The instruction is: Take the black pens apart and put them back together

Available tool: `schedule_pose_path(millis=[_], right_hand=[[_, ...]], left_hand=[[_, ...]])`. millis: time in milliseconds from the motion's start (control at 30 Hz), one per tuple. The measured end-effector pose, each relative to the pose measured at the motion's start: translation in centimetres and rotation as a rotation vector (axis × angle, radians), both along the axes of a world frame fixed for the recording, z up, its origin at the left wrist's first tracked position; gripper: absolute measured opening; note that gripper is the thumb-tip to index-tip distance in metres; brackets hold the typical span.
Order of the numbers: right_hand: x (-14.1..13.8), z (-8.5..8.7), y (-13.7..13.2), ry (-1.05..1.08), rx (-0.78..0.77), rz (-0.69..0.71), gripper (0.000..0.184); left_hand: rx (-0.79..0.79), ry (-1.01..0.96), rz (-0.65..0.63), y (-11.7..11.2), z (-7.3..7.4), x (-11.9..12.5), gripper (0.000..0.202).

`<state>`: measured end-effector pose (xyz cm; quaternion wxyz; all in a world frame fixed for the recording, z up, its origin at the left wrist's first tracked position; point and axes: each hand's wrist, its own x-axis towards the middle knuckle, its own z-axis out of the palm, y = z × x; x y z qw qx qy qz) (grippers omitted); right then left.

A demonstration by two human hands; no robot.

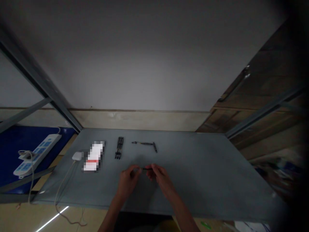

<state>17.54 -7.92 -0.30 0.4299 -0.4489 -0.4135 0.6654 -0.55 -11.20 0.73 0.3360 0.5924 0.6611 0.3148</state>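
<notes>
My left hand (127,181) and my right hand (161,178) hover low over the grey tabletop (200,180). Their fingertips pinch opposite ends of a short, thin black rod (147,168), possibly part of a pen. Farther back lies a tight row of several black pens or pen parts (119,148). To its right, a thin dark rod (142,143) meets a short black piece (154,147) in a T shape. Both hands are apart from these.
A pixelated white-and-red package (93,157) and a white plug adapter (77,156) with a cable lie at the table's left. A white power strip (36,154) rests on a blue surface (14,145) beyond the left edge. Grey metal bars (36,74) slant along the left.
</notes>
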Motion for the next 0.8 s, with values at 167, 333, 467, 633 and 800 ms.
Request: schedule_pose_path(millis=[167, 333, 467, 633, 800], right_hand=[[0.19, -0.25, -0.21, -0.048, 0.02, -0.001, 0.042], [0.39, -0.17, -0.29, -0.081, 0.045, 0.021, 0.042], [0.52, 0.14, -0.15, -0.052, 0.002, 0.038, 0.049], [0.58, 0.14, -0.21, -0.055, -0.012, 0.022, 0.053], [0.64, -0.06, -0.31, -0.058, 0.003, 0.024, 0.048]], left_hand=[[-0.021, -0.085, 0.0, 0.45, 0.21, -0.07, 0.049], [-0.018, -0.125, -0.005, 0.57, 0.2, 0.0, 0.039], [-0.009, -0.187, -0.013, 0.27, 0.22, 0.13, 0.024], [-0.013, -0.161, 0.003, 0.26, 0.15, 0.31, 0.029], [-0.029, -0.098, -0.046, 0.52, 0.0, 0.61, 0.043]])
